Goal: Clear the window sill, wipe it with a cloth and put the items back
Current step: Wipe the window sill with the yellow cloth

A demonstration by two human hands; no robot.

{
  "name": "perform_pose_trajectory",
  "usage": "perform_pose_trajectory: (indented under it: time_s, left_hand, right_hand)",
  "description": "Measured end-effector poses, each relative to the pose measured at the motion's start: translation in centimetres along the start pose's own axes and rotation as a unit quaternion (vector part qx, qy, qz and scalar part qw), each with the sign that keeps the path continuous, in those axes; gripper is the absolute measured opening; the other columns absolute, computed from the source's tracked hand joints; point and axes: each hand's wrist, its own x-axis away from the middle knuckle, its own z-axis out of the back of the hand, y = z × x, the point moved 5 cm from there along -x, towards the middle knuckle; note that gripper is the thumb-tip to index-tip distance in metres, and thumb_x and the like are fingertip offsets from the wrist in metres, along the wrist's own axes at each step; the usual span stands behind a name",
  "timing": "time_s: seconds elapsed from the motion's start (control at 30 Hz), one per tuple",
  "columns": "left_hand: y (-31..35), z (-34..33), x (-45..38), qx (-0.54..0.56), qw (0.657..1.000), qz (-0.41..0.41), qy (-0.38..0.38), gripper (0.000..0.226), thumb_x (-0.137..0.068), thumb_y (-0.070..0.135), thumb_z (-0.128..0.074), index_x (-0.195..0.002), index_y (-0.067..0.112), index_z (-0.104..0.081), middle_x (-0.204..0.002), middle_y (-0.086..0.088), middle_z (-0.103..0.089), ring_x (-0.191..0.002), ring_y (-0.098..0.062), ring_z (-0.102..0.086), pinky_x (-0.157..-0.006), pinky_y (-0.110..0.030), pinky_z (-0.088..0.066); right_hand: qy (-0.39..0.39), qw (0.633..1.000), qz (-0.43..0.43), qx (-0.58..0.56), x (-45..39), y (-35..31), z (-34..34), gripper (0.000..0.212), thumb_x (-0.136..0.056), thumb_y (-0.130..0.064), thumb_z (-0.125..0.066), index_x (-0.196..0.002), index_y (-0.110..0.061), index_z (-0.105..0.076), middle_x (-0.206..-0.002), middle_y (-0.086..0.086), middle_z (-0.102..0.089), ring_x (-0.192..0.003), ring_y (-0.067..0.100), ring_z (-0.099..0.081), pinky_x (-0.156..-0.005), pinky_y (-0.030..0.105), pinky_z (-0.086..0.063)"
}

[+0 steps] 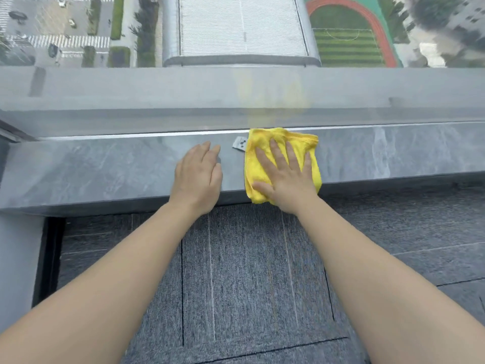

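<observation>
Grey marbled stone window sill (91, 169) across mid-frame, running left to right, glass pane (157, 88) along its far edge, street and sports field far below outside. Crumpled yellow microfibre cloth (262, 143) on the sill, right of centre, far edge touching the pale strip at the glass, near edge draped slightly over the sill's front lip. Right hand (284, 177) flat on top of the cloth, palm down, fingers (294, 156) spread wide and straight, thumb out to the left at the near corner; pressing, not gripping. Left hand (199, 174) just left of the cloth, palm down on bare sill, fingers together and slightly curved, holding nothing, apart from the cloth. Small grey-white tag or sticker (240, 144) with dark dots on the sill between the two hands, touching or tucked under the cloth's left edge, cannot tell which. Faint yellow reflection of the cloth in the glass above. Bare forearms entering from the near corners. Dark grey carpet tiles (249, 271) on the floor, near side of the sill.
</observation>
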Motion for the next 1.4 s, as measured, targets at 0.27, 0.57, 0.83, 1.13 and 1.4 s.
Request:
perform_pose_trajectory:
  time_s: [0.27,0.57,0.83,1.13,1.4]
  left_hand:
    - [2.8,-2.4,-1.1,-0.011,1.0,-0.015,0.021,0.062,-0.079,0.032,-0.017,-0.136,0.012,-0.031,-0.151,-0.011,-0.026,-0.14,-0.026,-0.019,-0.114,-0.038,-0.011]
    - [4.1,-4.5,-0.4,-0.054,0.998,0.014,0.027,0.064,-0.078,0.033,-0.015,-0.138,0.015,-0.027,-0.153,-0.007,-0.022,-0.142,-0.023,-0.013,-0.115,-0.036,-0.006]
    - [7.5,-6.6,-0.1,-0.056,0.997,0.028,0.049,0.065,-0.077,0.035,-0.016,-0.137,0.014,-0.03,-0.151,-0.009,-0.026,-0.14,-0.025,-0.019,-0.114,-0.038,-0.012]
    - [10.6,-9.6,-0.7,-0.077,0.994,0.044,0.056,0.064,-0.078,0.034,-0.016,-0.136,0.013,-0.031,-0.15,-0.011,-0.028,-0.14,-0.027,-0.022,-0.114,-0.04,-0.013]
    - [11.0,-10.3,-0.8,-0.088,0.993,0.061,0.05,0.064,-0.078,0.033,-0.016,-0.137,0.013,-0.03,-0.151,-0.01,-0.027,-0.14,-0.025,-0.02,-0.115,-0.039,-0.011]
  right_hand:
    - [0.023,0.995,-0.083,-0.058,0.2,7.9,0.3,0.063,-0.091,-0.057,-0.03,-0.144,-0.043,0.001,-0.158,-0.009,0.013,-0.146,0.022,0.017,-0.113,0.055,0.012]
    - [0.081,0.928,-0.325,-0.166,-2.7,8.1,1.4,0.076,-0.089,-0.062,-0.021,-0.148,-0.02,0.001,-0.158,0.01,0.014,-0.142,0.043,0.016,-0.104,0.072,0.006]
    - [0.085,0.996,-0.003,-0.022,-1.0,9.4,1.1,0.067,-0.094,-0.051,-0.023,-0.148,-0.021,0.001,-0.158,0.009,0.013,-0.145,0.032,0.014,-0.113,0.059,0.006]
    - [0.075,0.997,-0.009,0.007,1.4,19.7,0.8,0.055,-0.094,-0.052,-0.019,-0.146,-0.04,-0.001,-0.159,-0.007,0.01,-0.146,0.024,0.013,-0.113,0.055,0.009]
    - [0.079,0.943,-0.293,-0.135,-0.8,20.7,1.8,0.073,-0.088,-0.063,-0.021,-0.148,-0.025,-0.001,-0.159,0.006,0.013,-0.142,0.041,0.016,-0.104,0.072,0.008]
